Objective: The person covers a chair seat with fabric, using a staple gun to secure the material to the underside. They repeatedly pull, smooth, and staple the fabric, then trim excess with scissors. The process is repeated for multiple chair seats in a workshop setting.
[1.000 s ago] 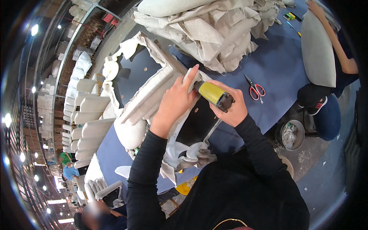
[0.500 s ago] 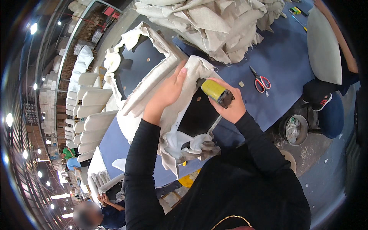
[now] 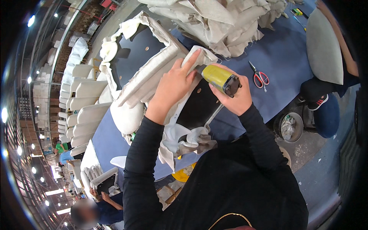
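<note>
My right hand (image 3: 240,97) is wrapped round a yellow-green staple gun (image 3: 217,78), its dark nose against the edge of a beige fabric cover (image 3: 204,56). That cover is folded over the rim of a black-backed chair panel (image 3: 193,107), with loose cloth and white padding (image 3: 176,136) bunched at its near end. My left hand (image 3: 170,91) presses on the folded cloth beside the nose, index finger stretched out and thumb apart from it. A second black-backed panel (image 3: 136,57) with a ruffled fabric edge lies to the left. The staple gun hides part of my right fingers.
Scissors (image 3: 261,78) with red handles lie on the blue table (image 3: 274,53), near a heap of beige fabric (image 3: 226,23). Pale upholstered panels (image 3: 90,115) stand in rows at left. A metal bucket (image 3: 291,127) is at right. One co-worker (image 3: 109,209) sits lower left; another person's arm (image 3: 339,36) is at upper right.
My left hand has shifted toward the staple gun, its index finger now stretched toward the panel's far corner. The staple gun has tilted slightly and moved a little right. The whole view has shifted slightly.
</note>
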The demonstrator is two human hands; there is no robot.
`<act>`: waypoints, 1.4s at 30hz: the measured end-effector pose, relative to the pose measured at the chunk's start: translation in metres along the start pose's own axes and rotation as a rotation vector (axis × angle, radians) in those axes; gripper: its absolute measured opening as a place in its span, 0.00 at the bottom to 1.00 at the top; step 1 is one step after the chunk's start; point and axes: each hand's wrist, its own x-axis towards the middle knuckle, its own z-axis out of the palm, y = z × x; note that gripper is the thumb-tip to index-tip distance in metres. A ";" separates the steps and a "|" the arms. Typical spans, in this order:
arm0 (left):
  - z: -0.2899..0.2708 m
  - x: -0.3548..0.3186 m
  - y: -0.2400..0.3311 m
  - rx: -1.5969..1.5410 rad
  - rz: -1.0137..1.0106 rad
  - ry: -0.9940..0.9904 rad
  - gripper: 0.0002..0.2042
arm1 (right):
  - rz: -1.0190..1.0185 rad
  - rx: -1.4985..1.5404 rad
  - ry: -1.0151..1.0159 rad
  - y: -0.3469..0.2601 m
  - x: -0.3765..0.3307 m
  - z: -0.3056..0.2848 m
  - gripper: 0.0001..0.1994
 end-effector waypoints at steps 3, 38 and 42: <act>0.000 -0.002 0.008 -0.001 -0.023 -0.021 0.36 | -0.023 -0.064 -0.008 0.008 0.000 0.000 0.26; -0.007 -0.051 -0.014 0.007 -0.099 -0.046 0.37 | -0.034 -0.052 -0.094 0.005 -0.030 0.037 0.29; -0.009 -0.051 -0.012 0.015 -0.107 -0.043 0.41 | -0.067 -0.049 -0.103 0.007 -0.028 0.041 0.31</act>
